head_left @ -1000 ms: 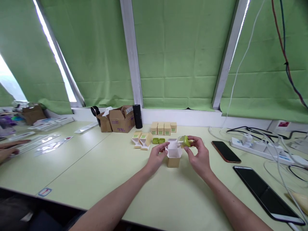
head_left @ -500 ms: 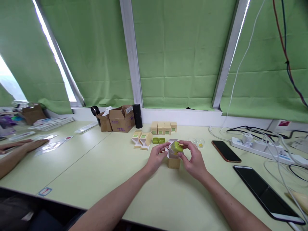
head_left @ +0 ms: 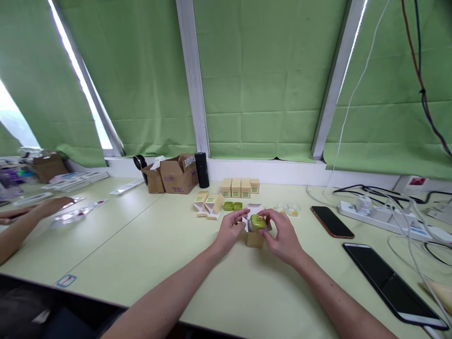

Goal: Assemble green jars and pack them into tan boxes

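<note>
Fingers of right hand [head_left: 283,236] pinch green-topped container [head_left: 257,221], partway inside open carton [head_left: 254,240], well in from front edge of desk [head_left: 233,296]. Left hand [head_left: 229,233] bends fingers loosely at carton's left flap; can't tell whether they grip. Behind carton, leftward, two green pieces [head_left: 228,206]; farther, small boxes [head_left: 236,189] near back edge.

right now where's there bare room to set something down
Bare table lies between the left hand and the plastic packet, and on the near side of the open box. Crowded: by the green tubs, and, at right, by the phones and power strip.
</note>
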`<state>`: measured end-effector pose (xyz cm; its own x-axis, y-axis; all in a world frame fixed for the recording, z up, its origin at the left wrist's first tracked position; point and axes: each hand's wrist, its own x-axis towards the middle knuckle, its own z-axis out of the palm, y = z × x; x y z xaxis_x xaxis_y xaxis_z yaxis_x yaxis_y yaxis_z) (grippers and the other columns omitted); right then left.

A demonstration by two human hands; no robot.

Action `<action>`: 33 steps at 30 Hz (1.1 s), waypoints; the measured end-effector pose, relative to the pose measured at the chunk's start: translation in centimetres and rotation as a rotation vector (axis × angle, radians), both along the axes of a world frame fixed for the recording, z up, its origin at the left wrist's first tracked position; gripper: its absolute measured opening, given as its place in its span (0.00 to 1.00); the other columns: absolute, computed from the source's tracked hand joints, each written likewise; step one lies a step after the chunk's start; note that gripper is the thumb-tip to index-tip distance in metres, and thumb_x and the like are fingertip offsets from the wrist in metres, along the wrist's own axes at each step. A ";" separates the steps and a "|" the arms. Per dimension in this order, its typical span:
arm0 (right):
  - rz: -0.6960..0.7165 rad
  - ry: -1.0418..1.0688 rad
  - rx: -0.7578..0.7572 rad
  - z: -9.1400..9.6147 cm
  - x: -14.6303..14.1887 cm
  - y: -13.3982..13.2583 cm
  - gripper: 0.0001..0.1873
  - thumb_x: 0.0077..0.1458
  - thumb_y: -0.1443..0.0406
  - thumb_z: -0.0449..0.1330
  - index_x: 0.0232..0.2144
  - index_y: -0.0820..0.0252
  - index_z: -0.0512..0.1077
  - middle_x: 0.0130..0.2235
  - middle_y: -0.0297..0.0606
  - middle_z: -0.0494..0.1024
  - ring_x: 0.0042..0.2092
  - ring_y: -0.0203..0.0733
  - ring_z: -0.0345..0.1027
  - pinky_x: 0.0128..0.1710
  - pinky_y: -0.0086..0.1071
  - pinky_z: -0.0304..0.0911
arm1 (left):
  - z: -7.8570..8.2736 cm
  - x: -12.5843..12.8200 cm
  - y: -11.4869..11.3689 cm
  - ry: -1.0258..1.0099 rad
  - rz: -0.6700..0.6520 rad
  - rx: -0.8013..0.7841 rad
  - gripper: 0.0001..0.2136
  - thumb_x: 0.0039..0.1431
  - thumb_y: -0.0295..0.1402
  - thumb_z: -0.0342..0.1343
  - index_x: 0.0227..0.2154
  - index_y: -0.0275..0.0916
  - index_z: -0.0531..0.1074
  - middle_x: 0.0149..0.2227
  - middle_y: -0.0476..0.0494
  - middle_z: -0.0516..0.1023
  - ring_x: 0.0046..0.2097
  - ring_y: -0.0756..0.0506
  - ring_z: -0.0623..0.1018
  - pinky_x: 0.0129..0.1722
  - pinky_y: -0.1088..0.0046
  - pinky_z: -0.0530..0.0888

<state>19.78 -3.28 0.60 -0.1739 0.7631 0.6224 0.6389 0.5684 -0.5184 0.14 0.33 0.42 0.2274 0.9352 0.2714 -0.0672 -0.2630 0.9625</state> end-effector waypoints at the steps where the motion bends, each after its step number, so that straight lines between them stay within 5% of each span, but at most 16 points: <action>1: 0.002 -0.011 -0.005 0.0 0.0 0.0 0.16 0.52 0.68 0.60 0.45 0.54 0.69 0.40 0.35 0.78 0.39 0.47 0.71 0.44 0.41 0.61 | 0.0 0.0 0.0 0.000 0.002 -0.001 0.22 0.50 0.28 0.59 0.50 0.35 0.79 0.52 0.36 0.81 0.51 0.39 0.79 0.48 0.66 0.75; 8: 0.042 -0.036 0.018 -0.2 -0.2 0.4 0.03 0.61 0.65 0.56 0.38 0.53 0.68 0.37 0.36 0.78 0.38 0.46 0.69 0.42 0.40 0.61 | -0.1 0.0 -0.1 -0.002 0.017 0.015 0.22 0.50 0.27 0.59 0.50 0.35 0.80 0.52 0.36 0.81 0.53 0.38 0.78 0.50 0.65 0.74; 13: 0.008 -0.018 0.041 -0.6 -0.3 0.9 0.06 0.65 0.65 0.53 0.37 0.53 0.70 0.39 0.38 0.79 0.40 0.48 0.70 0.42 0.41 0.64 | -0.1 0.1 -0.1 -0.003 0.017 0.009 0.21 0.50 0.28 0.59 0.50 0.36 0.80 0.51 0.36 0.81 0.53 0.38 0.78 0.51 0.64 0.74; 19: 0.044 0.123 -0.010 -1.3 -0.6 0.9 0.07 0.64 0.64 0.55 0.35 0.53 0.73 0.47 0.43 0.73 0.40 0.46 0.71 0.39 0.42 0.70 | 0.1 0.1 -0.2 0.006 0.023 0.011 0.22 0.50 0.28 0.60 0.50 0.36 0.80 0.52 0.36 0.81 0.52 0.39 0.78 0.52 0.64 0.73; 33: 0.002 0.317 -0.051 -1.6 -1.1 1.3 0.07 0.56 0.66 0.62 0.28 0.55 0.78 0.41 0.43 0.70 0.39 0.46 0.69 0.35 0.41 0.73 | 0.0 0.1 -0.3 0.027 0.027 0.041 0.22 0.51 0.29 0.60 0.51 0.36 0.80 0.51 0.38 0.82 0.50 0.41 0.78 0.50 0.66 0.73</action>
<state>18.73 -1.96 -0.99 0.0207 0.7948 0.6066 0.4399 0.5376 -0.7194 0.27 0.04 0.43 0.2098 0.9294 0.3036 -0.0339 -0.3034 0.9523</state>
